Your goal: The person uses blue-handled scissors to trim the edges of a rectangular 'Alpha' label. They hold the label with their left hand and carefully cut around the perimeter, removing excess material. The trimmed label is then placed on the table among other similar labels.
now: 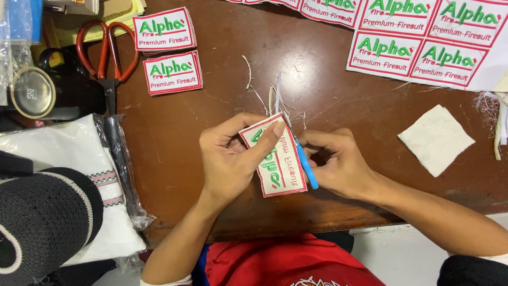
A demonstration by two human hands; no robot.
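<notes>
Head view, hands: the left hand [230, 153] grips a rectangular embroidered patch [275, 159] at mid-frame, thumb laid across its face; the right hand [338, 161] is closed around small blue-handled scissors [308, 167] at the patch's right edge.
Patch in hand: white cloth, red border, green and red stitching, turned on end, held just above the brown wooden counter [174, 143].
Containers: a clear plastic bag [119, 159] at lower left holds folded white cloth [79, 159] with a striped band; a round tin with a pale lid [33, 92] sits at the left edge, its contents hidden.
Cut patches: two stacks [168, 50] of the same red-bordered rectangles lie at upper left, one above the other.
Uncut sheet: a white sheet of joined patches [423, 42] fills the upper right.
Blank piece: a white cloth square [435, 139] lies tilted at the right, well apart from the hands.
Other tools: red-handled scissors [108, 53] lie at upper left, just beside the stacks.
Scraps: thread trimmings [264, 92] lie above the hands.
</notes>
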